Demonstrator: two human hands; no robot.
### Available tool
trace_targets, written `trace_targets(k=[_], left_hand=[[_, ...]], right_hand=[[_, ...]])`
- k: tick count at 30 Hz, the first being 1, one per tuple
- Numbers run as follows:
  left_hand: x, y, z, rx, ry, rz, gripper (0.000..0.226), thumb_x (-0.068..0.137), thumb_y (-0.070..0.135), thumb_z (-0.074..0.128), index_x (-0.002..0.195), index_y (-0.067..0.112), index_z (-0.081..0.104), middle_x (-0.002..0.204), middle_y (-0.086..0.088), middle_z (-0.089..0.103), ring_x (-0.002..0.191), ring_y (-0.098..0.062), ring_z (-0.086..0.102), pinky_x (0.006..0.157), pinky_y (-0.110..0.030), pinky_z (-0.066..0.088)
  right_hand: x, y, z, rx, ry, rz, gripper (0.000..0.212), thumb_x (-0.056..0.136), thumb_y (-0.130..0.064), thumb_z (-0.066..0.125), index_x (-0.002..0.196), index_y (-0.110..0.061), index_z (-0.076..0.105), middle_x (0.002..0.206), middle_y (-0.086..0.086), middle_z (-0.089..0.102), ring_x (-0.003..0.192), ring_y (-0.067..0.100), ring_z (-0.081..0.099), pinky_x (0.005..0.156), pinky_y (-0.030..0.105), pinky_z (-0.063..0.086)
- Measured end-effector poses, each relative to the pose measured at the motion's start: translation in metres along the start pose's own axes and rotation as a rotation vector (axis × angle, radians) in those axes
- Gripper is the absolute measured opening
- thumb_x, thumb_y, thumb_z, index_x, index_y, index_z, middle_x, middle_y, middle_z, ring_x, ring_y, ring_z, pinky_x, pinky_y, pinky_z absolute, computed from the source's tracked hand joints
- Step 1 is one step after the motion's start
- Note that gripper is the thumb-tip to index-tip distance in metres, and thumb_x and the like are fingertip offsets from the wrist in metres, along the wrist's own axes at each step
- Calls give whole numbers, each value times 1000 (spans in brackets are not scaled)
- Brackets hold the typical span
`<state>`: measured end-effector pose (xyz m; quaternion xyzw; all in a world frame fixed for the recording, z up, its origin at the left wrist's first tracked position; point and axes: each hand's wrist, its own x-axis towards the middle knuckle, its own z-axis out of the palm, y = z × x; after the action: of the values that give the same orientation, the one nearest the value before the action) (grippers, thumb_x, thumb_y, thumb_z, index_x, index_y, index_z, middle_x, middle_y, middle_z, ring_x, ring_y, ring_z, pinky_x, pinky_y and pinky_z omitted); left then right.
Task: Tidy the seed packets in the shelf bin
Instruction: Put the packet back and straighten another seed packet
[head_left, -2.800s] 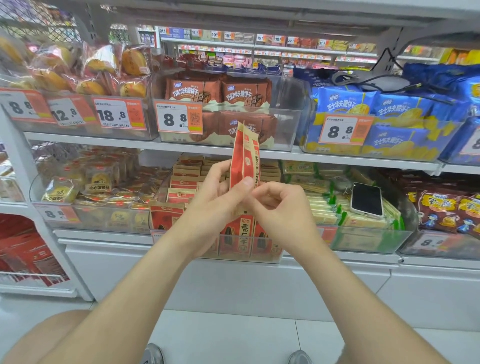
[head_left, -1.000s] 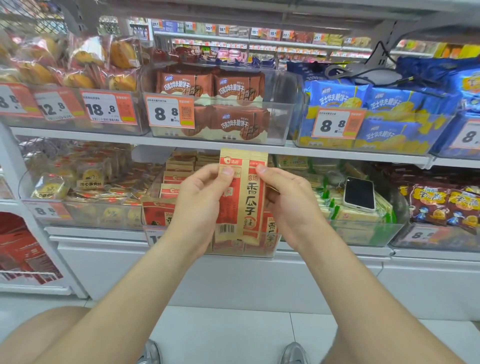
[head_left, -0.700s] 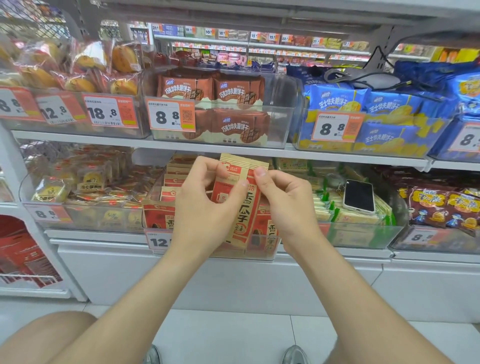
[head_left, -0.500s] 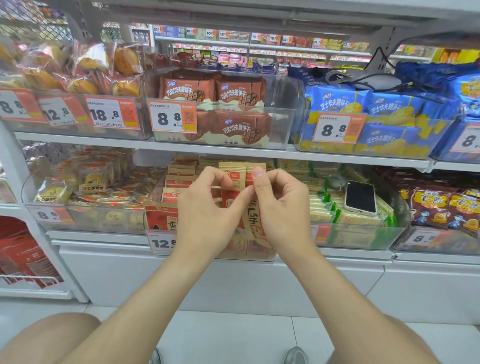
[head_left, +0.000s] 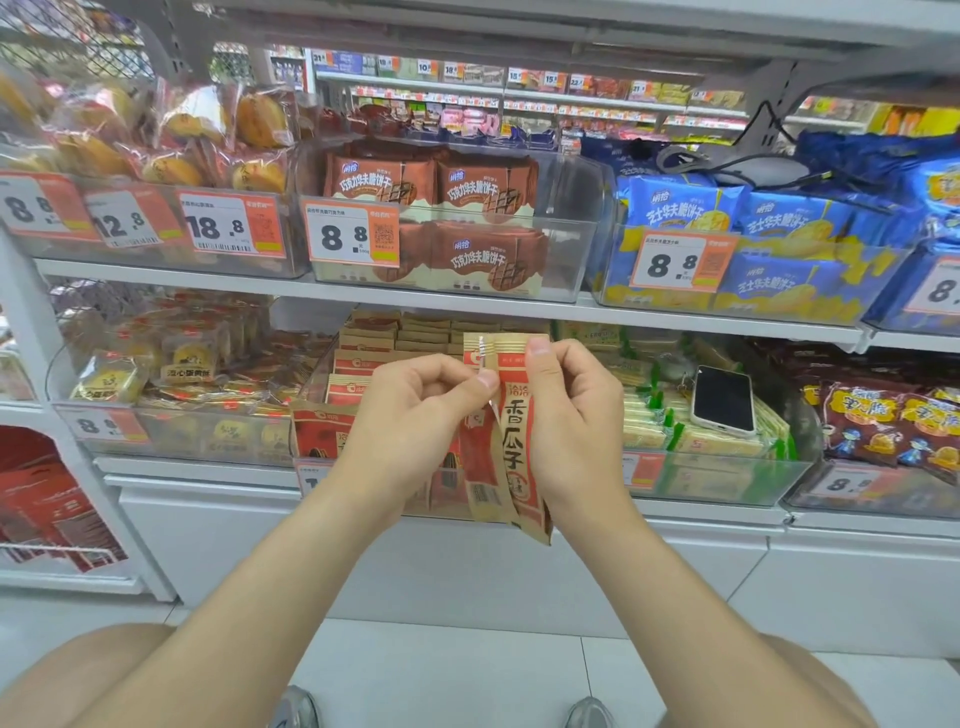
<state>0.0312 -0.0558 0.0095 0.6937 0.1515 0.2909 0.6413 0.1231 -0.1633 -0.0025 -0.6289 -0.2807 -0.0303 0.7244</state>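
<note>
The held seed packets (head_left: 511, 441), red and tan with large characters down the front, hang upright in front of the shelf bin (head_left: 313, 382) on the lower shelf, not yet inside it. There seem to be two, one face out and one showing a barcode, though how many sit in the pinch is hard to tell.

The left hand (head_left: 415, 415) has its fingers (head_left: 485, 379) pinched together on the packets' upper left edge. The right hand (head_left: 571, 415) is clamped on the right side, thumb on the front near the top and the other fingers curled behind.

This looks like the squaring-up step: aligning the loose packets before they go back. The next move probably calls for lowering them, upright and face forward, into the front row at 6 o'clock of the stacked packets (head_left: 374, 358), without knocking that row over.

At 3 o'clock, a phone (head_left: 723, 397) lies on green-edged packs (head_left: 649, 415) in the neighbouring bin. At 12 o'clock, brown biscuit packs (head_left: 431, 192) sit on the shelf above.

The hands hide the middle of the bin's front row and most of its price tag, so any gap there cannot be seen.
</note>
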Motion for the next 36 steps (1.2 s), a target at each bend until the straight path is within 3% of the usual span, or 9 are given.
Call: trace_targets(k=[5,7,9,11,16,21,28,31,36], left_hand=[[-6,2,2,153,-101,4,14,100,30,76,98,17,71,100,3,82,82,-25,78,67,-45,62],[-8,1,2,231,-178,-26,25,95,33,82,106,23,61,109,8,80,89,-33,79,68,-53,64],[-9,1,0,262,-268,-62,38,91,29,86,113,29,55,112,9,80,89,-22,79,64,-38,63],[-9,1,-2,227,-266,-80,43,89,25,88,116,31,56,115,6,80,92,-21,80,71,-41,67],[-2,1,-1,-6,3,-51,35,98,7,77,123,24,60,121,0,77,92,-16,81,70,-38,67],[1,0,-5,-84,163,-13,41,96,10,79,127,26,58,110,3,81,91,-14,82,63,-26,63],[5,-3,-9,-239,113,-126,31,89,9,83,111,8,60,103,-9,84,90,-26,83,65,-33,66],[5,-6,-7,-134,81,-134,31,91,9,83,110,8,60,111,-7,82,90,-24,83,69,-38,68],[2,-9,-9,130,22,-110,54,75,41,97,107,16,61,109,5,82,99,-25,81,79,-52,68]], right_hand=[[7,1,-1,236,134,347,38,108,-35,63,76,-14,62,77,17,68,74,26,62,75,47,53],[8,1,-3,273,152,397,35,108,-39,62,89,-10,65,91,27,75,79,33,70,83,57,60],[9,-1,-6,329,152,460,38,108,-41,61,102,-4,67,103,28,77,88,38,76,91,65,61],[11,-6,-9,373,94,505,42,109,-39,59,111,1,70,105,26,78,99,43,78,92,67,60],[11,-10,-19,49,-248,416,19,105,-27,66,116,-18,80,103,4,83,99,26,80,88,49,65],[9,-8,-21,-40,-318,461,30,103,-39,69,107,-11,82,92,7,83,72,18,75,59,27,59],[12,-10,-27,-86,-293,470,27,104,-34,70,99,-10,83,86,8,82,59,16,67,50,24,50],[11,-11,-25,-86,-241,465,22,103,-26,72,95,-9,84,83,7,82,61,19,73,50,25,54],[5,-3,-19,-371,-169,125,25,101,-28,74,83,-17,87,67,-5,77,64,20,73,60,34,58]])
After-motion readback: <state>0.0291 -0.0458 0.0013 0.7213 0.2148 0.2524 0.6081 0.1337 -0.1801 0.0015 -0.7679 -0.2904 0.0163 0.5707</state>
